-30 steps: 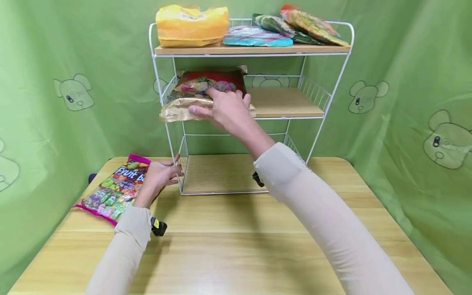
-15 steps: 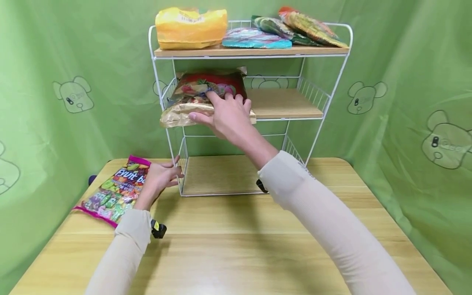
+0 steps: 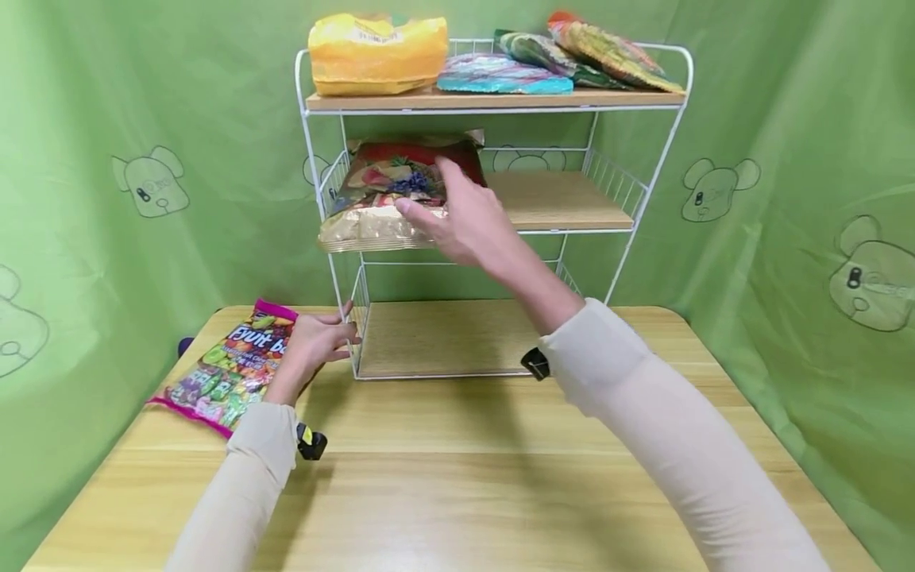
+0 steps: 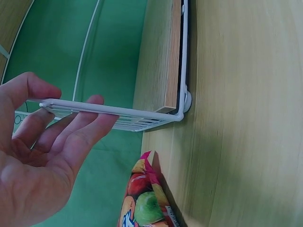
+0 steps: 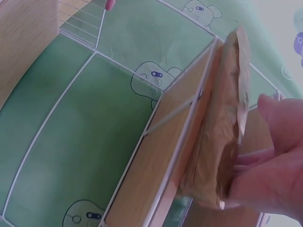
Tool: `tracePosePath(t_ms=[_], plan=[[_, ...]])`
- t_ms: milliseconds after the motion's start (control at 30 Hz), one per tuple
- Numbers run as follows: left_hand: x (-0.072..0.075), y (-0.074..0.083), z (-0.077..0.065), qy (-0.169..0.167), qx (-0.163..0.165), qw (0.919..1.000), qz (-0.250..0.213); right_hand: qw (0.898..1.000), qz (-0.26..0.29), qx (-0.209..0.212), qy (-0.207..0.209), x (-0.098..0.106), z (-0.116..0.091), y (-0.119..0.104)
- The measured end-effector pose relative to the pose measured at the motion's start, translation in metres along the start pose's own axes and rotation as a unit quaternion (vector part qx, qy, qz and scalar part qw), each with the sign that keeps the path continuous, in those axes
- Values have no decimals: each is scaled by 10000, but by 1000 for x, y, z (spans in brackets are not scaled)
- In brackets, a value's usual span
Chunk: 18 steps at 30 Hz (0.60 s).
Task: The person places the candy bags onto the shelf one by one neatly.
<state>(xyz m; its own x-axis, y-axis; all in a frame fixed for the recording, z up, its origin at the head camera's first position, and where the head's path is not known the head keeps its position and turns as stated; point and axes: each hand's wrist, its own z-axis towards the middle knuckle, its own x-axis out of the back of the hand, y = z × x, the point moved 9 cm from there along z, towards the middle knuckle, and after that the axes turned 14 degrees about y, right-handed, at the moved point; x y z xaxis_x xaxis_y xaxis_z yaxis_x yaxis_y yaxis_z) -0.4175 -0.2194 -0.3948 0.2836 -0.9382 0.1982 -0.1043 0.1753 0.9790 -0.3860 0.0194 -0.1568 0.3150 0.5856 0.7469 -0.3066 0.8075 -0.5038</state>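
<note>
A white wire rack (image 3: 557,110) with wooden shelves stands on the table. My left hand (image 3: 314,342) holds the rack's lower left side; in the left wrist view, its thumb and fingers close about the white wire side (image 4: 137,112). On the middle shelf's left half lies a red and gold bag (image 3: 382,214) with fruit pictures, its gold end jutting past the front edge. My right hand (image 3: 473,216) is over the bag's right part, fingers extended. In the right wrist view the fingers are close against the bag (image 5: 213,137); whether they touch is unclear.
A pink-edged fruit candy bag (image 3: 221,369) lies on the table left of the rack. The top shelf bears a yellow bag (image 3: 379,59), a blue bag (image 3: 500,75) and other packets (image 3: 608,52). Green cloth (image 3: 786,159) surrounds the table.
My right hand has lifted slightly and drawn to the right, uncovering more of the red and gold bag. The left hand stays on the rack's side.
</note>
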Motion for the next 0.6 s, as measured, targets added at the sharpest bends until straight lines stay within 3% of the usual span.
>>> tracePosePath(t_ms=[300, 600], plan=[[-1, -2, 1, 5, 1, 10000, -31, 9982, 546, -140, 200, 42, -8, 28], [-1, -2, 3, 35, 20, 10000, 35, 9897, 1193, -471, 631, 76, -27, 75]])
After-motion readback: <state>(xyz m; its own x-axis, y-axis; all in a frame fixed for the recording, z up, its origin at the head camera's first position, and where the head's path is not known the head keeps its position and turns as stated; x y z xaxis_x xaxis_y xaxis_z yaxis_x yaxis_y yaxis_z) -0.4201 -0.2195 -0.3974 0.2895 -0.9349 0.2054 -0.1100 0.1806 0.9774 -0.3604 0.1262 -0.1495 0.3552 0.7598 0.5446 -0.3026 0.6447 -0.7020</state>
